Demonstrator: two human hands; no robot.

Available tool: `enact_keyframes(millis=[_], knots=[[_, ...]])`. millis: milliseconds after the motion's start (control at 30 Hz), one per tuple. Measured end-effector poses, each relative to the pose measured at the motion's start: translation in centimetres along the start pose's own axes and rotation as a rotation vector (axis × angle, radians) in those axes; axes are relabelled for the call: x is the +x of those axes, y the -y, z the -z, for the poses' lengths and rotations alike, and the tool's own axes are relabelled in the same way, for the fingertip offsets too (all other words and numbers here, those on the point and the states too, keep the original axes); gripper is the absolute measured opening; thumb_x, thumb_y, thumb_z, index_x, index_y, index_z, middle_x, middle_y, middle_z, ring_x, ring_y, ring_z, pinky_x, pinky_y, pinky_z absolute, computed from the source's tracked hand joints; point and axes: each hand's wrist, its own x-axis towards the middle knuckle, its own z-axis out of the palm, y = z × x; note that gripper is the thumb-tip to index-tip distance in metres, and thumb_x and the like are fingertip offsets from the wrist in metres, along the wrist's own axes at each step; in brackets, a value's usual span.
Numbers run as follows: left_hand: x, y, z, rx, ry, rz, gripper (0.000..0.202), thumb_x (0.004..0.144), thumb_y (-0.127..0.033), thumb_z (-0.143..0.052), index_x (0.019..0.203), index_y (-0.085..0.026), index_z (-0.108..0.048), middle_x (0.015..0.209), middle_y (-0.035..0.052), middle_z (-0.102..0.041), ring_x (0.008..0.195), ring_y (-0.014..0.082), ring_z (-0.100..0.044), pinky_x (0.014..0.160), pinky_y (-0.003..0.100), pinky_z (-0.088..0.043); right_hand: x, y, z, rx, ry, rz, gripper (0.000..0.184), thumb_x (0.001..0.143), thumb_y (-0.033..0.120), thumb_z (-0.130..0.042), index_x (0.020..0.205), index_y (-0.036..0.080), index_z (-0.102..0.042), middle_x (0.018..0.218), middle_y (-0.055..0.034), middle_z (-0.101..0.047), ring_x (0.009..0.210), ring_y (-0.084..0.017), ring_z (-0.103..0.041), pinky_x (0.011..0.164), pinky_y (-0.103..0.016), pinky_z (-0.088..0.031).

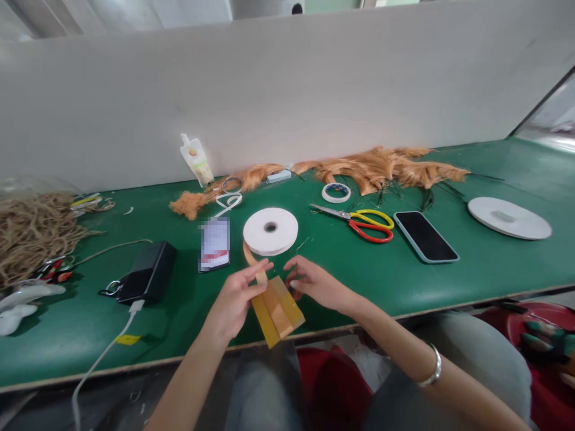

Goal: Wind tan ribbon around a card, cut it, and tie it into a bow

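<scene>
My left hand (233,299) pinches a flat orange ribbon (250,256) against the top of a yellow card (266,323), thumb over it. A band of ribbon runs down the middle of the card, which is tilted near the table's front edge. The ribbon leads back to a white spool (272,222) lying flat just beyond. By the card's upper right corner is my right hand (317,284), its fingers curved and apart; nothing shows between them. Whether its fingertips touch the card is hard to see.
Scissors with red and yellow handles (371,225), a phone (426,237) and another white reel (509,218) lie to the right. Orange fibre bundles (381,167) and a tape roll (336,192) are behind. A second phone (214,244), a black power bank (148,272) and tangled twine (36,233) lie left.
</scene>
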Motion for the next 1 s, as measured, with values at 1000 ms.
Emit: enact_keyframes(millis=[1000], knots=[[0.7,0.2,0.4,-0.134,0.014,-0.022,0.052,0.075,-0.042,-0.065,0.119,-0.013,-0.060,0.112,0.0102,-0.068,0.112,0.0260,-0.057,0.093,0.031,-0.045,1.2,1.4,-2.2,0.235,0.150,-0.270,0.010,0.067,0.019,-0.065,0.068,0.009,-0.062,0.062,0.0011,-0.057,0.058,-0.008,-0.053,0.060,-0.023,-0.045]])
